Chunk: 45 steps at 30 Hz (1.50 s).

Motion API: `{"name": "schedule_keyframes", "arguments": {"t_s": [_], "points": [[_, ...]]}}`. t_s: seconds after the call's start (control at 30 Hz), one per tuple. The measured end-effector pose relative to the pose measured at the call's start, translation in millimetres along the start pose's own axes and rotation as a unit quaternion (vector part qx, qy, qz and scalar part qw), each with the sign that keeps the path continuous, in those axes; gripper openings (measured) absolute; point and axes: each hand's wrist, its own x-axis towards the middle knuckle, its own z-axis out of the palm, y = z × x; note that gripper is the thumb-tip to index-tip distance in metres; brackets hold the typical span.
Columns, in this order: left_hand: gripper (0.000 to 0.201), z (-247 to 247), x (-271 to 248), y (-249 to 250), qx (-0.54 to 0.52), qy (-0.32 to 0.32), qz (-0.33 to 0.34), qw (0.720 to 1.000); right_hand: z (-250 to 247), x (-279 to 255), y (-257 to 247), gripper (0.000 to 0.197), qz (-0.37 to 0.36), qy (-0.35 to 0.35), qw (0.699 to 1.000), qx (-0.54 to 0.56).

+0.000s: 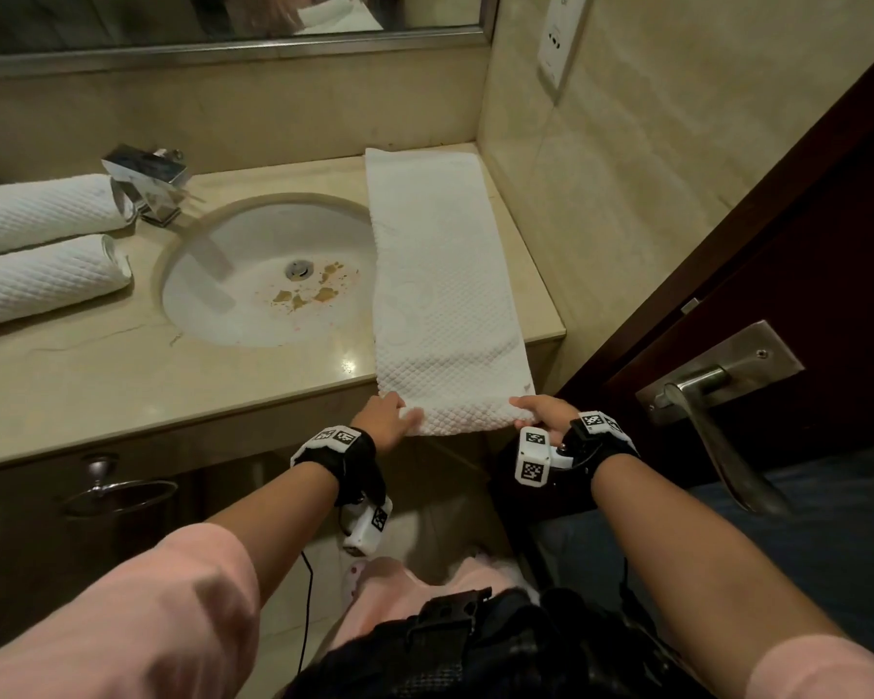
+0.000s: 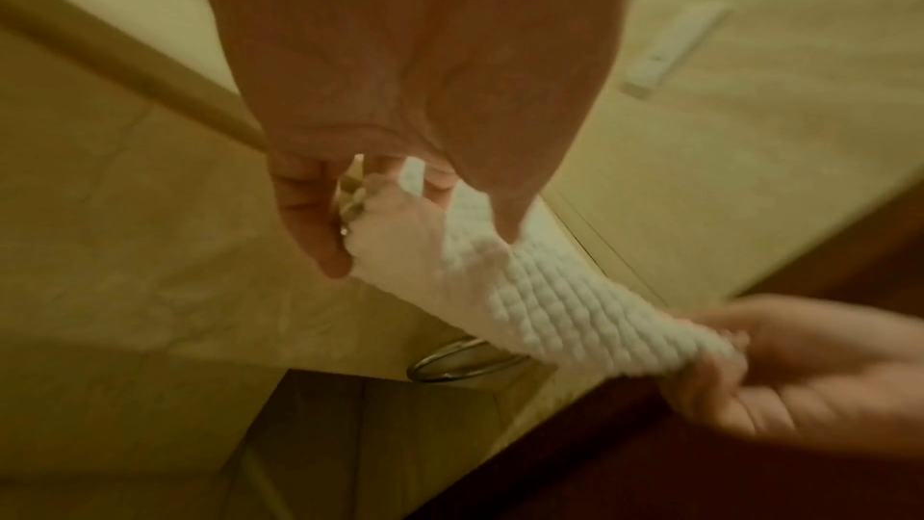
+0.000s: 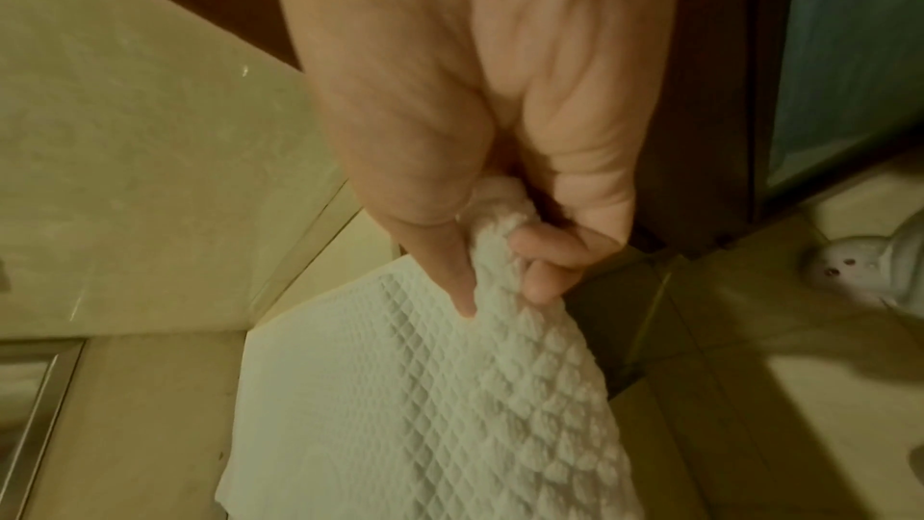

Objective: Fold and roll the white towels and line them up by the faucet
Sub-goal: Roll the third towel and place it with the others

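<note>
1. Now the step in hand is, as I judge it, the start of the rolling: a folded towel lies as a long strip on the right part of the countertop, from the back wall to the front edge, and its near end hangs a little over that edge.
2. The left hand pinches the near left corner of the strip between thumb and fingers; the left wrist view shows the cloth caught there.
3. The right hand grips the near right corner, with the fingers curled round a bunch of the cloth.
4. The next move probably calls for both hands to turn the near end over evenly and roll it toward the wall, keeping the two sides level so the roll does not go crooked.
5. Count: three white towels are in view. Two rolled towels, the farther one and the nearer one, lie side by side at the left edge of the countertop, just beside the faucet; one flat strip remains.
6. One sink sits between the rolls and the strip.
</note>
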Motion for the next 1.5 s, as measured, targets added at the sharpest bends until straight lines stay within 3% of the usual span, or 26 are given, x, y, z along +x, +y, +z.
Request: {"name": "schedule_keyframes", "arguments": {"t_s": [0.1, 0.17, 0.3, 0.5, 0.6, 0.7, 0.83, 0.97, 1.03, 1.1, 1.23, 1.4, 1.5], "points": [[0.096, 8, -2, 4, 0.180, -0.018, 0.023, 0.983, -1, -5, 0, 0.036, 0.016, -0.024, 0.999, 0.026], [0.102, 12, -2, 12, 0.283, 0.018, 0.053, 0.958, -1, -14, -3, 0.018, 0.021, -0.053, 0.997, 0.053], [0.085, 22, 8, 28, 0.332, 0.090, 0.104, 0.933, -5, -19, -6, 0.014, 0.035, -0.087, 0.991, 0.099], [0.063, 39, 8, 54, 0.312, 0.113, 0.145, 0.932, -3, -28, -9, 0.021, 0.042, -0.109, 0.981, 0.156], [0.047, 41, 10, 57, 0.317, 0.102, 0.146, 0.932, -4, -10, -9, 0.014, 0.048, -0.054, 0.992, 0.105], [0.027, 36, 11, 60, 0.332, 0.093, 0.143, 0.928, -3, 11, -10, 0.026, 0.045, 0.046, 0.998, 0.013], [0.022, 32, 12, 60, 0.340, 0.090, 0.147, 0.924, 1, 19, -8, 0.048, 0.036, 0.088, 0.993, -0.077], [0.020, 32, 12, 61, 0.342, 0.095, 0.159, 0.921, 2, 18, -6, 0.023, 0.021, 0.134, 0.990, -0.031], [0.021, 32, 12, 61, 0.346, 0.101, 0.171, 0.917, 1, 19, -6, 0.025, -0.007, 0.171, 0.982, -0.085], [0.022, 32, 12, 60, 0.348, 0.108, 0.181, 0.913, 1, 22, -4, 0.020, -0.082, 0.192, 0.965, -0.157], [0.024, 31, 11, 59, 0.341, 0.114, 0.185, 0.914, 8, 18, 2, 0.003, -0.163, 0.196, 0.939, -0.230], [0.025, 29, 9, 59, 0.345, 0.113, 0.191, 0.912, 11, 20, -4, 0.045, -0.093, 0.131, 0.934, -0.320], [0.027, 29, 8, 60, 0.348, 0.112, 0.191, 0.911, 7, 24, -7, 0.047, -0.081, 0.113, 0.932, -0.335]]}}
